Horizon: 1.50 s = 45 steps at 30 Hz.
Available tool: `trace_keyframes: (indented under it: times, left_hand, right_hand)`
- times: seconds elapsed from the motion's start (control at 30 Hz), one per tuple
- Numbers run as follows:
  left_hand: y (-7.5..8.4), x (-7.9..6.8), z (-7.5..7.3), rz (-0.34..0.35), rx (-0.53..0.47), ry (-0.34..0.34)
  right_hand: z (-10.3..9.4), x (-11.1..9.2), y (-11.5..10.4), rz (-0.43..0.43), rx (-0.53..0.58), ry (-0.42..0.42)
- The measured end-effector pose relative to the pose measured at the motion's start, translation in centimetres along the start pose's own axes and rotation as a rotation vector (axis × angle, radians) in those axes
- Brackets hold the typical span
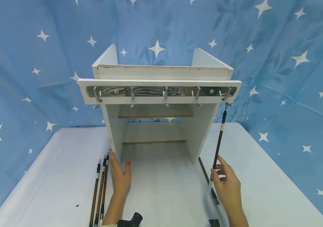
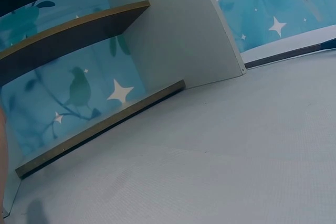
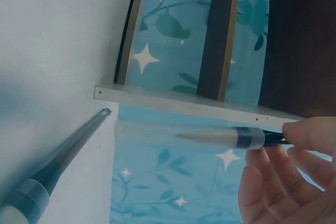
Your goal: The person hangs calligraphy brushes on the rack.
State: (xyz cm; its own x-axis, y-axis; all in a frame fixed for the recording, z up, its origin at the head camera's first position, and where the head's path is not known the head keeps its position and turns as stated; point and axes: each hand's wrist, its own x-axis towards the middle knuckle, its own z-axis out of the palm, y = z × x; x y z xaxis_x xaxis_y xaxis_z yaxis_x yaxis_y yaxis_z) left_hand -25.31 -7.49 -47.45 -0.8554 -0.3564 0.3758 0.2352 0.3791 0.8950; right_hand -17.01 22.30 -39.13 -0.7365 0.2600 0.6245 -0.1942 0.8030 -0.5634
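Note:
A calligraphy brush [image 1: 219,142] with a dark handle hangs tip down, its loop at the rightmost hook [image 1: 227,96] of the white shelf's rail. My right hand [image 1: 227,186] pinches this brush low on the handle. In the right wrist view, the thumb and fingers are just above the collar, and the pale bristle tip [image 3: 210,137] points away from them. My left hand [image 1: 121,178] has its fingers spread at the bottom front of the shelf's left side panel [image 1: 113,129]. The left wrist view shows mostly the shelf's inside and the table.
Three more brushes [image 1: 100,189] lie side by side left of my left forearm. Another brush [image 3: 58,171] lies on the white table [image 1: 161,189] beneath my right hand. Several other metal hooks [image 1: 166,96] line the rail. A blue star-patterned cloth [image 1: 286,94] hangs behind.

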Motion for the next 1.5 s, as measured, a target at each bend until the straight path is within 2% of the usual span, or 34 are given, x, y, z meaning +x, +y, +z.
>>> trace_keyframes:
  times: [0.23, 0.47, 0.57, 0.8, 0.93, 1.27, 1.5]
  left_hand:
    - [-0.1, 0.0, -0.1, 0.014, -0.006, 0.012]
    - [0.0, 0.1, 0.0, 0.010, -0.012, 0.005]
    - [0.0, 0.1, 0.0, 0.013, -0.018, 0.002]
    - [0.2, 0.2, 0.0, 0.008, -0.014, 0.006]
    - [0.2, 0.1, -0.1, 0.004, -0.008, 0.001]
    - [0.0, 0.2, 0.0, 0.005, -0.013, -0.001]
    - [0.0, 0.0, 0.0, -0.012, -0.014, -0.008]
  right_hand:
    - [0.3, -0.1, -0.1, -0.017, 0.018, 0.011]
    - [0.2, 0.0, 0.2, 0.017, -0.039, -0.025]
    - [-0.1, 0.0, 0.4, 0.067, -0.081, -0.130]
    - [-0.3, 0.3, 1.3, 0.234, -0.230, -0.542]
    - [-0.1, 0.2, 1.8, 0.265, -0.301, -0.683]
    - [0.1, -0.2, 2.9, 0.340, -0.385, -0.798]
    - [0.8, -0.5, 3.6, 0.344, -0.445, -0.860]
